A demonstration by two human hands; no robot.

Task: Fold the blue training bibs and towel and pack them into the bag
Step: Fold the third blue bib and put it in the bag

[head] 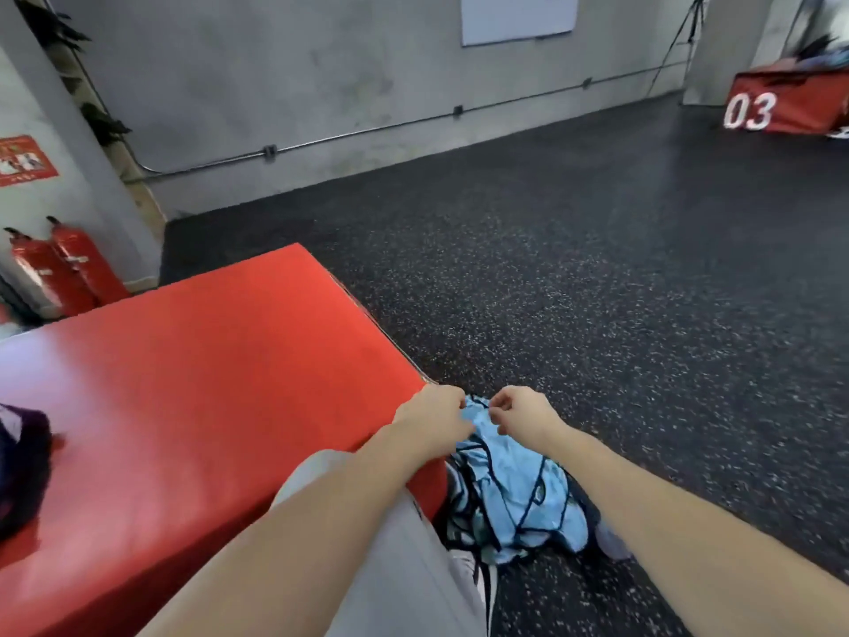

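A light blue training bib (514,489) with dark trim hangs bunched in front of me, its lower part resting on the speckled floor beside my shoe. My left hand (434,418) and my right hand (519,413) each pinch its top edge, close together, just off the corner of the red padded box (183,406). More blue fabric with dark trim lies crumpled beneath it. A dark purple-black item (20,466), possibly the bag, lies at the box's left edge, partly cut off by the frame.
My leg in light trousers rests against the red box. Two red fire extinguishers (55,273) stand by the left wall. Another red box marked 03 (781,108) stands far right. Dark speckled floor (597,291) stretches ahead.
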